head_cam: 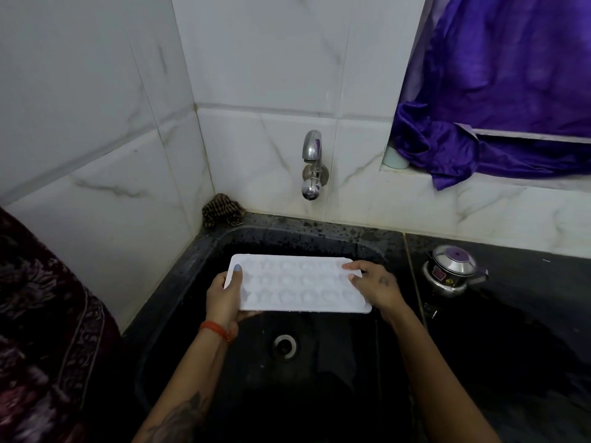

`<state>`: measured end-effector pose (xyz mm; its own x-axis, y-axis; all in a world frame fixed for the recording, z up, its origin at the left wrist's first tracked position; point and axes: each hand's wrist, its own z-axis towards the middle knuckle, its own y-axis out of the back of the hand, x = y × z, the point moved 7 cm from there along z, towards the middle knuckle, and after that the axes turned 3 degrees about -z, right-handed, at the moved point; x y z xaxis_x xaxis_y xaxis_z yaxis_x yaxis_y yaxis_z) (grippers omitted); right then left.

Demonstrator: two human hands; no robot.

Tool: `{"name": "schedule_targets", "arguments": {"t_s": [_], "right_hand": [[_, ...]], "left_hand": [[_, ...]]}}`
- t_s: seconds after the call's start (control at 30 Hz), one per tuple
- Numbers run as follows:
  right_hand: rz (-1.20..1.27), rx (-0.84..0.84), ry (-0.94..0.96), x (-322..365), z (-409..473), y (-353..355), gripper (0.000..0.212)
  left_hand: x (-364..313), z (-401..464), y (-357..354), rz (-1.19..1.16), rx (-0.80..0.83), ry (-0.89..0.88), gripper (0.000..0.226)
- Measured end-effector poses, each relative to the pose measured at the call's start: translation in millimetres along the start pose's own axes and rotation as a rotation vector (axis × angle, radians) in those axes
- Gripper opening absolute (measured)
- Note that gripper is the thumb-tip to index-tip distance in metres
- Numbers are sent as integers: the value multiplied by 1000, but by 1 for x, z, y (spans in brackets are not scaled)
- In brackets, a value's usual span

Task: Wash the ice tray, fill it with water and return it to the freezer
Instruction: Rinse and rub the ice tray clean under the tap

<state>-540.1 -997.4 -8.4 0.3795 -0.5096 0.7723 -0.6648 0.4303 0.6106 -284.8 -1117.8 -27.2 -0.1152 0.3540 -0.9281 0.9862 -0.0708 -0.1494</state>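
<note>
A white ice tray (295, 284) with several shaped moulds is held level over the black sink (319, 378). My left hand (224, 297) grips its left end, thumb on top and fingers underneath. My right hand (372, 284) grips its right end, fingertips on the upper surface. The chrome tap (311, 164) sticks out of the tiled wall above and behind the tray; no water runs from it.
A drain (284, 346) sits in the sink floor below the tray. A patterned cloth (222, 211) lies at the sink's back left corner. A small steel pot with a lid (451, 270) stands on the black counter to the right. A purple curtain (499, 91) hangs at upper right.
</note>
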Motion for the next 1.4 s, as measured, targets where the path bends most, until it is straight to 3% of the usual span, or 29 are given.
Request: {"name": "schedule_targets", "arguments": {"t_s": [0.1,0.33,0.5,0.83,1.13,1.23,1.4], "right_hand": [[-66,12,49,5,-5,-1,25],[-214,90,85,13,-12,-9,52],[-212,69,133,17,-14,-4,46],[-461,-32,154,13,-14,-2,45],[-23,-5,79,15,-15,-4,63],[-9,-20,81,13,-12,-4,72],[-167,-51,108,18,-20,1,56]], "left_hand": [[-2,-2,-1,-23,-25,-7,26],[-5,-8,-5,-80,-50,-24,23],[-10,-5,-3,-109,-69,-55,24],[-9,0,-1,-123,-75,-86,19],[-11,-1,-1,-151,-70,-60,19],[-11,-1,-1,-165,-65,-52,23],[-12,-1,0,-155,-66,-65,25]]}}
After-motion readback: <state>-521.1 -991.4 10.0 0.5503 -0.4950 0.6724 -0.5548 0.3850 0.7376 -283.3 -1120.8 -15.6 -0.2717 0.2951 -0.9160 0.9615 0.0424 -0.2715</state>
